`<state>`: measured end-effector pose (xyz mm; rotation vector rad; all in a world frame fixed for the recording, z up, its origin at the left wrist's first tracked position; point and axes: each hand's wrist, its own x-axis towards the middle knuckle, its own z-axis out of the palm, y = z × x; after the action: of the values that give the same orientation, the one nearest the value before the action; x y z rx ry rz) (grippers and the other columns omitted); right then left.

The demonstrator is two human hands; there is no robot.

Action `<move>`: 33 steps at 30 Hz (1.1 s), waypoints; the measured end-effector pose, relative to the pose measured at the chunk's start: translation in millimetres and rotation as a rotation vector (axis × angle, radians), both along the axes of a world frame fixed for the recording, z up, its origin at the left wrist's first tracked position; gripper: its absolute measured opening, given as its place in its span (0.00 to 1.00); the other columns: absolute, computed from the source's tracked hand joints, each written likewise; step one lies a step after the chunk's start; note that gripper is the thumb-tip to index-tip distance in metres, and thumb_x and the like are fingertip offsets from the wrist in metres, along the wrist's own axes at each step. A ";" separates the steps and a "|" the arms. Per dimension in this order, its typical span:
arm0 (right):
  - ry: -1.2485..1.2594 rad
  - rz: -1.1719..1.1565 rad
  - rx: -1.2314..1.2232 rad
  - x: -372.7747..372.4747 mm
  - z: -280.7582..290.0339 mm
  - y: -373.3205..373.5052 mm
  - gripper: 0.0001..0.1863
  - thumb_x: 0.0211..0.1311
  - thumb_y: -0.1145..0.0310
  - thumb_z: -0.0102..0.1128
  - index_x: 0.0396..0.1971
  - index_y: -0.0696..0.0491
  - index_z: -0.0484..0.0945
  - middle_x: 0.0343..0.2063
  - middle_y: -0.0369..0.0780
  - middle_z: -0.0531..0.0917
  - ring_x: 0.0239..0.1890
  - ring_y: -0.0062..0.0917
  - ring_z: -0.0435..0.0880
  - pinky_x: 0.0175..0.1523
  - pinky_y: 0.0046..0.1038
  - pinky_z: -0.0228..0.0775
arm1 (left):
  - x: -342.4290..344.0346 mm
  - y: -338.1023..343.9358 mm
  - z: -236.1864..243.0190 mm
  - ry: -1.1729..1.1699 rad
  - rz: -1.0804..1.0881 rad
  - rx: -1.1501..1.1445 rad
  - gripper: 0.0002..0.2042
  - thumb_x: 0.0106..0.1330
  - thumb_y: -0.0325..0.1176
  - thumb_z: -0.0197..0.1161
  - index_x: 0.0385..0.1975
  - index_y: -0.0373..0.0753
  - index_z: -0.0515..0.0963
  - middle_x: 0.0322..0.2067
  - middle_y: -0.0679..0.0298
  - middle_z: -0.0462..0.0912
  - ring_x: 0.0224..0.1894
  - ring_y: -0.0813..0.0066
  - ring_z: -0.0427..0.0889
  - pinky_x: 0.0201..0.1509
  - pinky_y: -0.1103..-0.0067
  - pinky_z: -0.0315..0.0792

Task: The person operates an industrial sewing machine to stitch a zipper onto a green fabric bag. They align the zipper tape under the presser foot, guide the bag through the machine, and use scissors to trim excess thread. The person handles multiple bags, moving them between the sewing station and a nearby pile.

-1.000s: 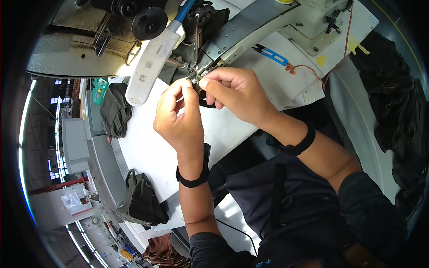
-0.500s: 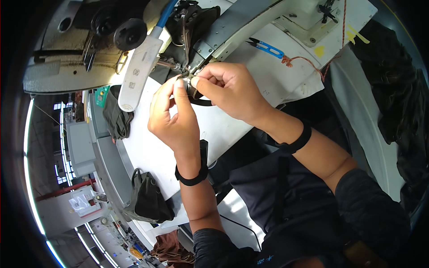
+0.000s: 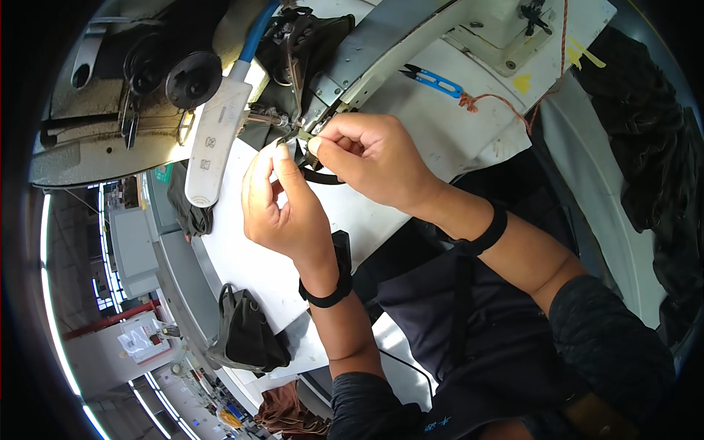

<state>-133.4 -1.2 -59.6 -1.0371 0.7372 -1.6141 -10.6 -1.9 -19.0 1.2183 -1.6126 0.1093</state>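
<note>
1. Leftmost, a white lamp-like bar (image 3: 213, 147) slants down toward me; small dark printed marks run along it, too small for me to read.
2. Lower down, a dark fabric bag (image 3: 251, 334) sits at the edge of the white desk (image 3: 242, 253).
3. My left hand (image 3: 286, 209) has thumb and forefinger pinched on the near-left end of the work.
4. Between my hands lies a dark strip (image 3: 323, 178), just beyond the left fingertips and bending rightward beneath my right hand; fingers hide its full long axis. Both hands are about equally near.
5. My right hand (image 3: 378, 161) pinches it too, other fingers curled, just short of the sewing machine (image 3: 400, 55).
6. Farther right, blue snips (image 3: 434, 81) lie untouched; below, my apron (image 3: 484, 330) carries blue lettering, unreadable here.
</note>
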 end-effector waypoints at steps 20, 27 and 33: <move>-0.040 0.252 0.038 -22.2 6.4 2.0 0.11 0.75 0.70 0.60 0.45 0.64 0.85 0.27 0.39 0.87 0.25 0.16 0.83 0.31 0.19 0.76 | 6.1 6.9 -4.4 -0.394 -0.164 -0.253 0.14 0.61 0.12 0.70 0.46 0.34 0.87 0.42 0.60 0.89 0.43 0.66 0.87 0.47 0.74 0.80; -0.082 0.262 0.082 -21.8 10.4 3.1 0.13 0.74 0.69 0.56 0.39 0.62 0.86 0.24 0.38 0.87 0.22 0.17 0.83 0.27 0.20 0.73 | 9.6 13.3 -4.0 -0.314 -0.199 -0.112 0.15 0.64 0.13 0.69 0.48 0.36 0.88 0.46 0.58 0.88 0.46 0.68 0.87 0.50 0.75 0.80; -0.103 0.304 0.153 -29.6 20.6 10.0 0.13 0.73 0.70 0.55 0.39 0.62 0.86 0.23 0.38 0.85 0.21 0.16 0.81 0.29 0.20 0.74 | 5.5 18.5 -7.7 -0.253 -0.229 -0.018 0.20 0.61 0.15 0.69 0.53 0.36 0.86 0.53 0.54 0.86 0.55 0.60 0.85 0.60 0.70 0.78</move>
<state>-163.0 8.8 -39.0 -0.9007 0.5925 -1.3183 -5.1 16.6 -26.7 1.0286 -1.9562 0.1369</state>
